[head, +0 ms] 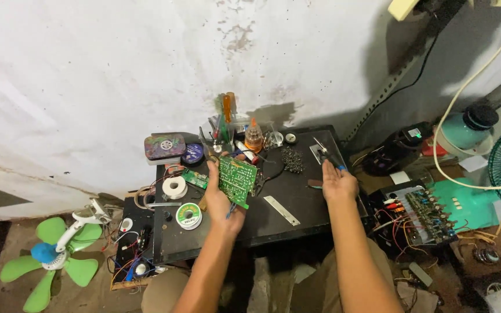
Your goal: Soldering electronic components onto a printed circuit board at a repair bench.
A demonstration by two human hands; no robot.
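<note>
Two hands working over black table [297, 203]: left hand [220, 200] is gripping green circuit board [238, 181], tilted upright; right hand [337, 184] is grasping dark soldering iron [327, 154], lying well right of the board, tip pointing away.

Single head-worn view, looking steeply down over low black worktable [297, 197] at mid range; stained white wall [117, 69] toward 12 o'clock.

Electronics repair workshop: solder spools [188, 215], circuit boards [237, 179], loose wires [124, 268].
</note>
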